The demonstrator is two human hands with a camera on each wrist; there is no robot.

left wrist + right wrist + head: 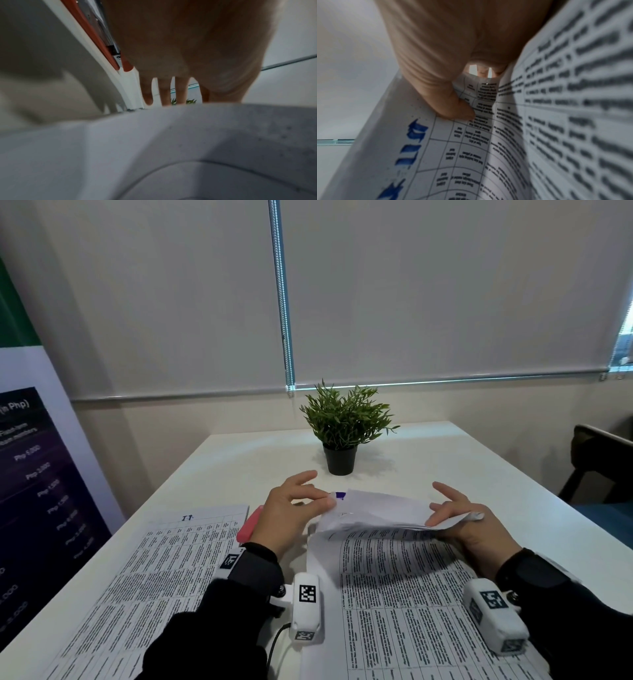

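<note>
A stack of printed table sheets (404,604) lies on the white table (462,467) in front of me. Its top sheet (380,508) is lifted and curled back, blank side up. My left hand (320,501) pinches the sheet's left corner beside a blue mark, with the index finger raised. My right hand (442,515) grips the right edge. In the right wrist view the thumb (453,105) presses the printed side of the sheet (471,155) near blue handwriting, with the fingers behind. The left wrist view shows the left hand (171,94) above pale paper (171,135).
A red stapler (249,523) lies just left of my left hand, also in the left wrist view (80,21). Another printed sheet (164,583) lies at the left. A potted plant (342,436) stands behind the hands. A banner (37,491) is at the left, a chair (599,460) at the right.
</note>
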